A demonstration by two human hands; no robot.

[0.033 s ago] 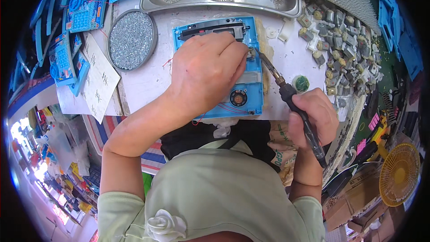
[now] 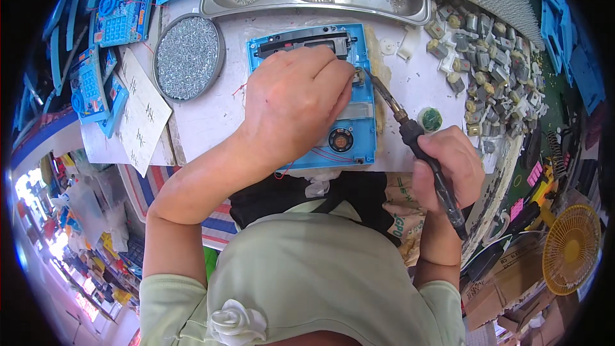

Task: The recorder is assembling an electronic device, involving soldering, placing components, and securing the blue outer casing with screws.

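Note:
An opened blue plastic housing [image 2: 363, 115] lies on the table in front of me, with a round black speaker [image 2: 341, 140] and thin red wires inside. My left hand [image 2: 298, 93] reaches over it with fingers closed near a small metal part [image 2: 359, 77] at the right side; whatever the fingertips pinch is hidden under the hand. My right hand [image 2: 451, 166] grips a soldering iron [image 2: 413, 134] by its black handle. The iron slants up and left, its tip at the small metal part beside my left fingertips.
A round dish of small screws [image 2: 189, 57] stands left of the housing. Behind it is a steel tray [image 2: 314, 6] with springs. Small motor units [image 2: 480, 70] are heaped at the right, near a green round pot [image 2: 430, 119]. Blue keypad panels [image 2: 122, 13] and marked paper [image 2: 141, 115] lie left.

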